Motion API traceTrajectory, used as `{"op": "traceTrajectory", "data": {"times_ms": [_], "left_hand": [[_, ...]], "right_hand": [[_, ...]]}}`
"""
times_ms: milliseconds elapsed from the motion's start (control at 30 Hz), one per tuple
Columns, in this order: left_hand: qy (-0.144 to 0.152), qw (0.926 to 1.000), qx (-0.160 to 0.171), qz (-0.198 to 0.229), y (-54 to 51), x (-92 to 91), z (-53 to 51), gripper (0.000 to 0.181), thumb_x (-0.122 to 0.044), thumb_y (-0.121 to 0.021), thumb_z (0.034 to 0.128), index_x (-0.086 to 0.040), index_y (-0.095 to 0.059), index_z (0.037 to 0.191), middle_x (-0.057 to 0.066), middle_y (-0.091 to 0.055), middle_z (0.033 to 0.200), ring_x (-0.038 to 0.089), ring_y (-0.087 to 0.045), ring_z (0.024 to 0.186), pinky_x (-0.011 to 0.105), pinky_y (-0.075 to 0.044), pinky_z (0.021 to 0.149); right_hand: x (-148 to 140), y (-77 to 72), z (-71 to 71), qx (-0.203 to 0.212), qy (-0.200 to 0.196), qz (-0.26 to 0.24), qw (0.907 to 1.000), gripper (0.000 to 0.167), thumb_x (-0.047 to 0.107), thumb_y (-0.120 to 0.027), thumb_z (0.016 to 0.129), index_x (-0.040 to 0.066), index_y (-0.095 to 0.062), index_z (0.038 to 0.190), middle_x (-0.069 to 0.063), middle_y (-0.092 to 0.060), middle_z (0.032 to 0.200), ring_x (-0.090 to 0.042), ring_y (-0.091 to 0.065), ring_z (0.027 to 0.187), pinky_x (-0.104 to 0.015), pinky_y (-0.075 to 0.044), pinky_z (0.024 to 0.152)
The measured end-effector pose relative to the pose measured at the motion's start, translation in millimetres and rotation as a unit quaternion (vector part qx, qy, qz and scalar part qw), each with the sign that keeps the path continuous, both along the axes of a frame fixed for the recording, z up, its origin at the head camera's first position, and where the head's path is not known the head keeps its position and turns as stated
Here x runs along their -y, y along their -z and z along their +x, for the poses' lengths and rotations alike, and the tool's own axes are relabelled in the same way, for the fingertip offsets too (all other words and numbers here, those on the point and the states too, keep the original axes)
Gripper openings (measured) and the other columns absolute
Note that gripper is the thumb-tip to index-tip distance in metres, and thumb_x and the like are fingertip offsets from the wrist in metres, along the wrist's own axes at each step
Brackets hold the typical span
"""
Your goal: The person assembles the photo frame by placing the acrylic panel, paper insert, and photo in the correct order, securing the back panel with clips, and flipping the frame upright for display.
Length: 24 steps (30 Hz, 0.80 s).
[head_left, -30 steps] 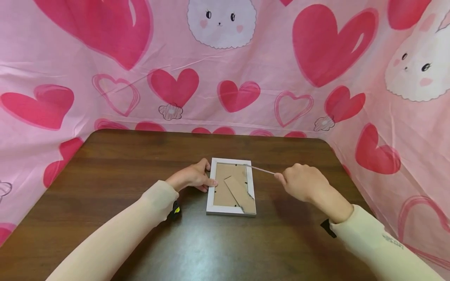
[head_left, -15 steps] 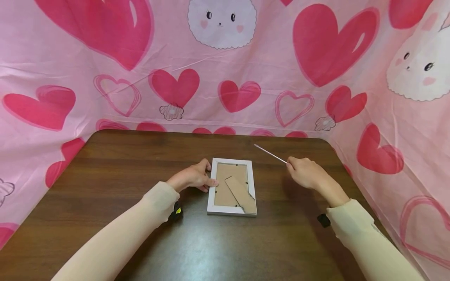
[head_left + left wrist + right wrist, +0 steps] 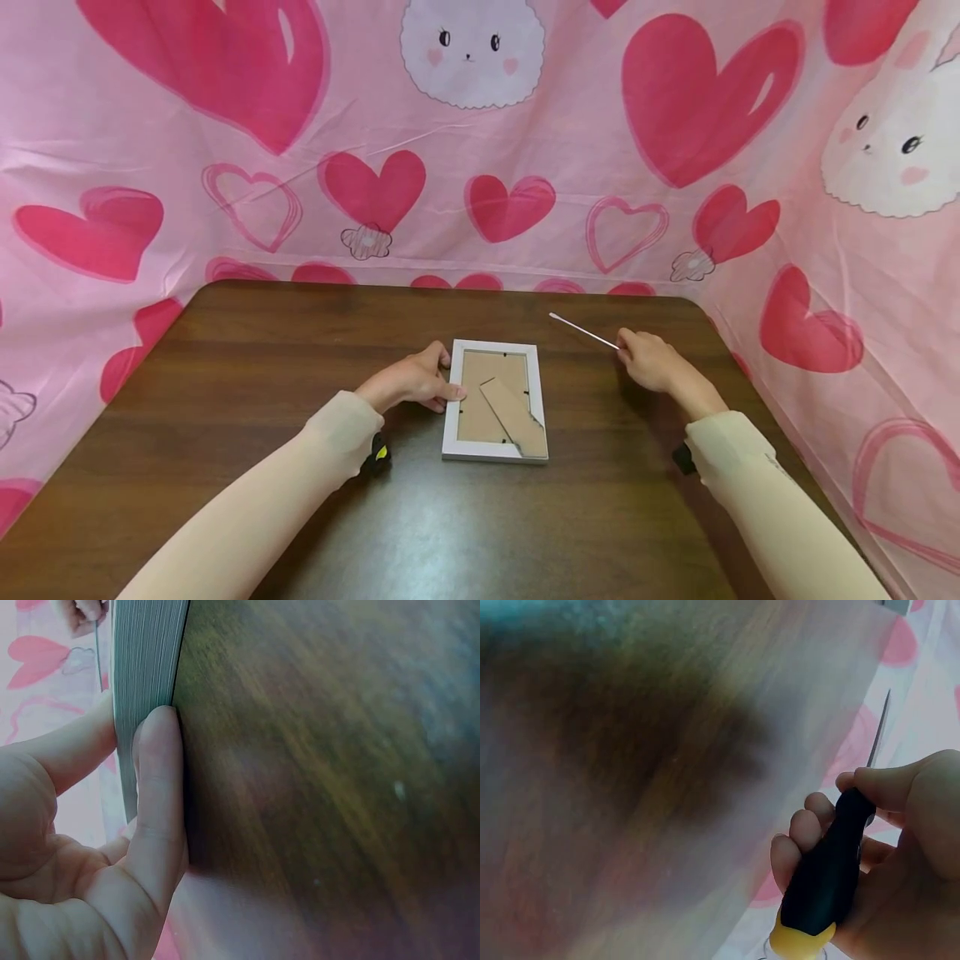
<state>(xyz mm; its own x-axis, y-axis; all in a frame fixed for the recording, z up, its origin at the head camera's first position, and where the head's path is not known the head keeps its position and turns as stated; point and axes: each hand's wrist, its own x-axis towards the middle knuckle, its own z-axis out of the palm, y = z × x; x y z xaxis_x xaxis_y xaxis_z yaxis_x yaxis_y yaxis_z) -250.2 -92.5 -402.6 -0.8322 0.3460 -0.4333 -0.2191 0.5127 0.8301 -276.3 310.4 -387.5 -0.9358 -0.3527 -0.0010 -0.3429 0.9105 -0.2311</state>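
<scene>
A white picture frame (image 3: 491,367) lies face down on the wooden table, its brown backing board and slanted stand leg (image 3: 513,417) showing. Small dark tabs dot the inner edge of the border. My left hand (image 3: 412,379) holds the frame's left side, thumb on top of the border and fingers against the side edge (image 3: 150,667). To the right of the frame, my right hand (image 3: 658,363) grips a screwdriver (image 3: 821,874) by its black and yellow handle. The screwdriver's thin metal shaft (image 3: 585,331) points up and left, apart from the frame.
The brown wooden table (image 3: 300,333) has rounded far corners. A pink curtain (image 3: 570,150) with hearts and rabbit faces hangs behind it and along both sides. Dark wrist devices sit under both sleeves.
My right hand has drawn the screwdriver's tip off the frame's upper right inner corner and moved it up and to the right. The left hand and frame stay put.
</scene>
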Motion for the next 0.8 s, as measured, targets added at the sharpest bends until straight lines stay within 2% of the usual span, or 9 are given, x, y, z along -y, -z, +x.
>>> {"op": "traceTrajectory", "data": {"times_ms": [300, 533, 667, 800], "left_hand": [[0.0, 1.0, 0.007, 0.0, -1.2, 1.7, -1.7, 0.056, -0.013, -0.081, 0.0957, -0.002, -0.037, 0.129, 0.015, -0.063, 0.092, 0.018, -0.069, 0.072, 0.033, -0.066, 0.073], [0.003, 1.0, 0.008, 0.004, -3.2, 1.0, -3.3, 0.055, -0.012, -0.08, 0.096, -0.001, -0.037, 0.128, 0.015, -0.063, 0.091, 0.019, -0.068, 0.071, 0.033, -0.066, 0.072], [0.006, 0.9999, 0.008, 0.003, -3.2, 0.7, -4.4, 0.055, -0.012, -0.08, 0.0961, -0.001, -0.037, 0.128, 0.014, -0.062, 0.09, 0.018, -0.067, 0.072, 0.033, -0.066, 0.072], [0.004, 0.9999, 0.01, -0.002, -3.0, 1.5, -6.2, 0.055, -0.013, -0.08, 0.0963, -0.002, -0.037, 0.128, 0.014, -0.063, 0.09, 0.017, -0.067, 0.071, 0.033, -0.066, 0.072]], "right_hand": [[3, 5.8, -16.2, -0.005, 0.0, 0.008, 1.0, 0.004, 0.003, -0.057, 0.101, 0.001, -0.06, 0.102, -0.016, -0.063, 0.09, -0.039, -0.064, 0.091, -0.059, -0.053, 0.082], [-3, 8.5, -24.0, -0.004, 0.022, 0.016, 0.9996, 0.006, 0.005, -0.059, 0.103, 0.005, -0.061, 0.098, -0.016, -0.056, 0.095, -0.038, -0.059, 0.088, -0.055, -0.051, 0.076], [-6, 11.9, -27.9, -0.019, 0.009, 0.007, 0.9998, 0.0, 0.002, -0.062, 0.102, 0.002, -0.062, 0.102, -0.017, -0.058, 0.094, -0.04, -0.06, 0.09, -0.057, -0.051, 0.081], [-9, 11.9, -34.3, -0.024, -0.009, 0.0, 0.9997, 0.006, 0.0, -0.063, 0.101, 0.001, -0.061, 0.107, -0.02, -0.06, 0.097, -0.042, -0.061, 0.094, -0.059, -0.052, 0.084]]}}
